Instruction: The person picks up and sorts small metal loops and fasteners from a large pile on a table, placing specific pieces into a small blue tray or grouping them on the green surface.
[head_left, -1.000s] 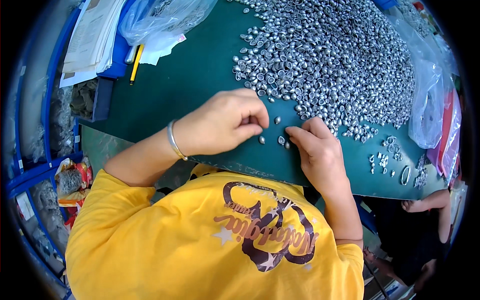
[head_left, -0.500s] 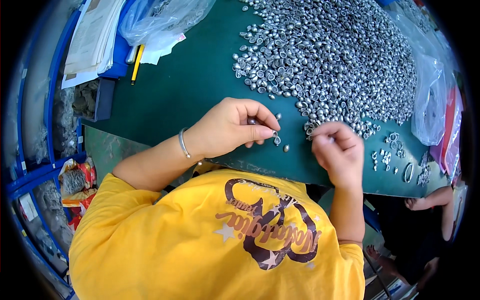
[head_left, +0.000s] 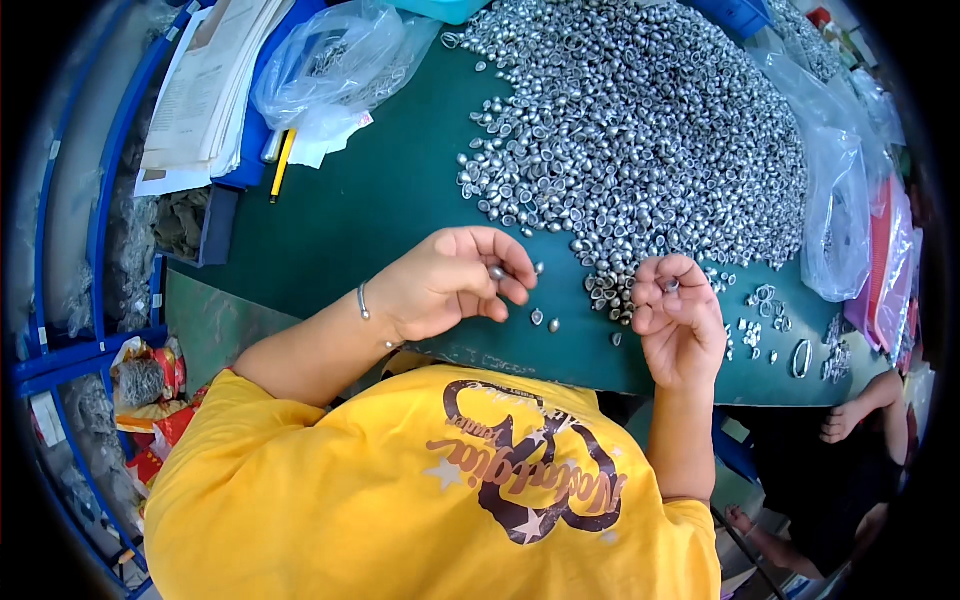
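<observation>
My left hand, with a silver bangle at its wrist, has its fingers curled around a small rounded silver metal piece. A few like pieces lie on the table beside its fingertips, one with a small loop and one smooth and oval. My right hand is palm up at the near edge of the pile, pinching a small hollow metal cup. The big pile of silver teardrop-shaped metal cups spreads beyond both hands.
Right of my right hand lie small metal parts and an oval ring. Clear plastic bags edge the pile. Papers, a yellow pencil and a grey bin are at left. Another person's hand shows at right.
My hands have moved apart; the left drew back from the loose pieces. My right hand has turned palm up, showing the cup in its fingers. The view has shifted slightly.
</observation>
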